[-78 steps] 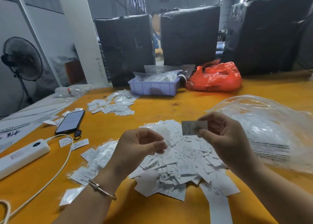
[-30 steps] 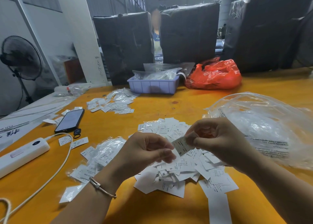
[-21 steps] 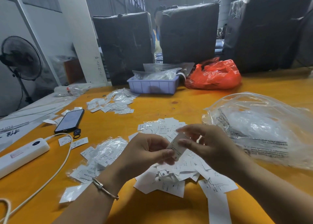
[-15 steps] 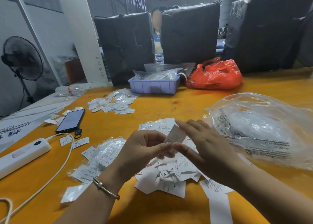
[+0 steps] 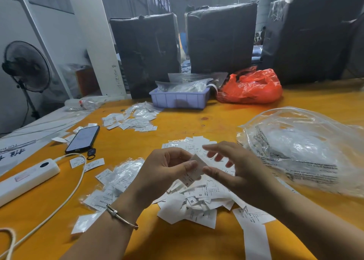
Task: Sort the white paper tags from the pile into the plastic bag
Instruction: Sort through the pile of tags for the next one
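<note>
Head view: both forearms reach in from the lower edge and meet above the pile of white paper tags (image 5: 199, 200) on the orange surface (image 5: 197, 240). Left hand (image 5: 163, 173) is turned palm inward, fingers curled, its grip closed by thumb and forefinger on one held tag (image 5: 194, 171). Right hand (image 5: 236, 171) sits just beside it, fingers straight and spread, thumb tip near or touching the tag's right edge; contact cannot be confirmed, and this grip holds nothing. One bracelet (image 5: 122, 216) circles the left wrist.

Held tag stands tilted, long axis running from upper right down to lower left, printed end lowest.

One clear plastic bag (image 5: 307, 151) lies to the right of the pile, near the right hand. Loose tags in the pile are too many and too overlapped to count. Also noted: one phone (image 5: 82, 139), one white power strip (image 5: 25, 179), one lavender tray (image 5: 179, 100), one red bag (image 5: 252, 86), three black wrapped bales (image 5: 145, 53).
</note>
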Motion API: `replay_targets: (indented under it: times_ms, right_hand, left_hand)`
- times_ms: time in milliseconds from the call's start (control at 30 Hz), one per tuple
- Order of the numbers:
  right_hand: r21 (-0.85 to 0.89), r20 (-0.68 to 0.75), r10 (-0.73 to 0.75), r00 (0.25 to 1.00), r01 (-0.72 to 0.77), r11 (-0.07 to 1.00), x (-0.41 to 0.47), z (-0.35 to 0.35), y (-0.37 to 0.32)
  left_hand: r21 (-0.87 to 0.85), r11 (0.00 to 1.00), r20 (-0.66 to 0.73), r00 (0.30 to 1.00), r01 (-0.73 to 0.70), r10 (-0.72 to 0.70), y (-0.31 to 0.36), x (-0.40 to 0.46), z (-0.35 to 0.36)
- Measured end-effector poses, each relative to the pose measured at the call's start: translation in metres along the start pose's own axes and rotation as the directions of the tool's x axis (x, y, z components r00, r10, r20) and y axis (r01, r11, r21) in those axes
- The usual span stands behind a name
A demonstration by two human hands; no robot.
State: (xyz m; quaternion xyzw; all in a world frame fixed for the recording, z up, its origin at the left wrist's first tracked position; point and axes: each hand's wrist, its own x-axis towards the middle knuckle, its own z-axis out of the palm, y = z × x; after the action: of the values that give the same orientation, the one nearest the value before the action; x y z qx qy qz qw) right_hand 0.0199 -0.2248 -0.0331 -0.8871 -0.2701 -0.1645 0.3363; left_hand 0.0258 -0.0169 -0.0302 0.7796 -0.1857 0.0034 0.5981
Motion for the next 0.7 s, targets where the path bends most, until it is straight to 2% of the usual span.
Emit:
replay_targets:
  times_ms: [67, 133, 233, 333, 467, 567, 700]
  right_hand:
    - [-0.055, -0.074, 0.026, 0.997, -0.030, 0.998, 0.002, -0.009, 0.007]
    - [-0.211, -0.237, 0.017, 0.971, -0.069, 0.975, 0.003, -0.021, 0.018]
    - [-0.442, -0.390, 0.122, 0.913, -0.301, 0.845, 0.006, -0.039, 0.036]
    - [-0.562, -0.374, 0.319, 0.871, -0.486, 0.669, 0.006, -0.048, 0.052]
    - [-0.667, -0.309, 0.453, 0.836, -0.530, 0.524, 0.006, -0.046, 0.067]
    - [-0.696, -0.277, 0.516, 0.811, -0.539, 0.475, 0.006, -0.046, 0.074]
    - [-0.691, -0.262, 0.517, 0.815, -0.533, 0.489, 0.004, -0.046, 0.077]
  left_hand:
    - [-0.003, 0.999, -0.040, 0.998, 0.044, -0.044, 0.003, 0.000, -0.007]
    - [0.019, 0.992, -0.108, 0.987, 0.122, -0.120, 0.004, 0.001, -0.018]
    - [0.177, 0.937, -0.265, 0.932, 0.300, -0.248, -0.003, 0.005, -0.040]
    - [0.301, 0.855, -0.377, 0.876, 0.423, -0.301, -0.015, 0.006, -0.058]
    - [0.471, 0.736, -0.459, 0.847, 0.487, -0.267, -0.024, 0.005, -0.071]
    - [0.569, 0.646, -0.477, 0.844, 0.508, -0.243, -0.025, 0.004, -0.074]
    - [0.652, 0.545, -0.488, 0.842, 0.527, -0.230, -0.026, 0.003, -0.073]
